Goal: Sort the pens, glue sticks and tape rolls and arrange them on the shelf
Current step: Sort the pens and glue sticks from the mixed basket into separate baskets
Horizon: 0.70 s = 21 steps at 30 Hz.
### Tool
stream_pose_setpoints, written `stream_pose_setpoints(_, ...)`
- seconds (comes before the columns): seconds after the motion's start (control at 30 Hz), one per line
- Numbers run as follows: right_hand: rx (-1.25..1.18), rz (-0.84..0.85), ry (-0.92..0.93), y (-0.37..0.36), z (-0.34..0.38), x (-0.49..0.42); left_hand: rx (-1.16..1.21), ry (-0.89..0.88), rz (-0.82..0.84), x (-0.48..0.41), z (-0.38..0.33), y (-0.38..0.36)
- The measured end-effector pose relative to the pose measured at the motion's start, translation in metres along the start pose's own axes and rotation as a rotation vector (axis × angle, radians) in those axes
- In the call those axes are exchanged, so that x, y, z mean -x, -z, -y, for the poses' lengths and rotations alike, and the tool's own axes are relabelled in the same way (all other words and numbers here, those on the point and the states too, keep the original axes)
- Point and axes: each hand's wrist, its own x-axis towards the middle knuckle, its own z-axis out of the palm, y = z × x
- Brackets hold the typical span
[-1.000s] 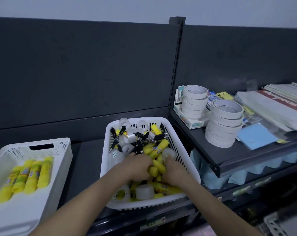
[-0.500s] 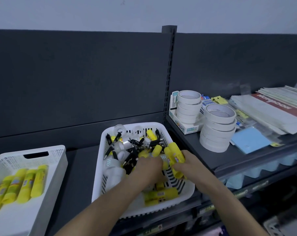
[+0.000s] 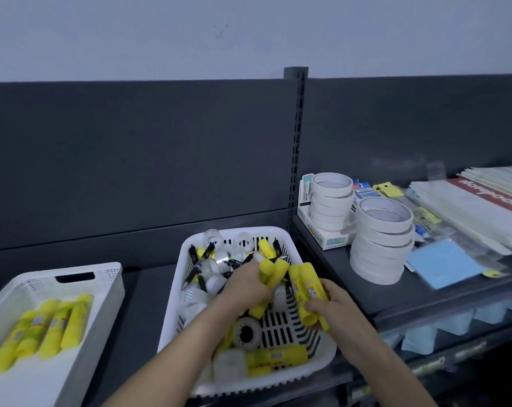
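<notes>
My right hand (image 3: 334,306) grips a bundle of yellow glue sticks (image 3: 306,286) above the right side of the slotted white basket (image 3: 279,230), fingers curled round them. My left hand (image 3: 246,286) is down in the basket, closed on more glue sticks, whose yellow ends (image 3: 274,270) poke out past my fingers. Black pens (image 3: 196,270) and clear tape rolls (image 3: 212,236) lie jumbled at the back of the basket, a black-cored tape roll (image 3: 247,333) sits near the middle, and a loose glue stick (image 3: 278,355) lies along the front. To the left, four sorted glue sticks (image 3: 49,327) lie side by side in a white tray (image 3: 72,268). Both containers rest on the dark shelf (image 3: 149,289). Stacks of white tape (image 3: 381,242) stand on the higher shelf to the right
</notes>
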Motion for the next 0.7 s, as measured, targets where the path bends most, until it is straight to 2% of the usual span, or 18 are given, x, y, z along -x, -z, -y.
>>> stream_pose_setpoints(0.13, -0.062, 0.034, -0.003, -0.012, 0.003, -0.005, 0.262, -0.054, -0.089, 0.019, -0.001, 0.028)
stream_pose_setpoints(0.3, -0.107, 0.102, 0.027, -0.046, 0.012, -0.01, 0.55, 0.01, -0.258, 0.051, 0.022, 0.078)
stream_pose_setpoints(0.4, -0.09, 0.176, 0.04, -0.083, 0.023, -0.01, 0.535, 0.05, -0.382, 0.079, 0.051, 0.122)
stream_pose_setpoints(0.53, -0.084, 0.327, 0.109, -0.15, 0.036, -0.012, 0.481, 0.211, -0.494, 0.119, 0.12, 0.178)
stream_pose_setpoints(0.7, -0.069, 0.495, 0.095, -0.265, 0.045, -0.019, 0.34, 0.41, -0.442, 0.159, 0.197, 0.217)
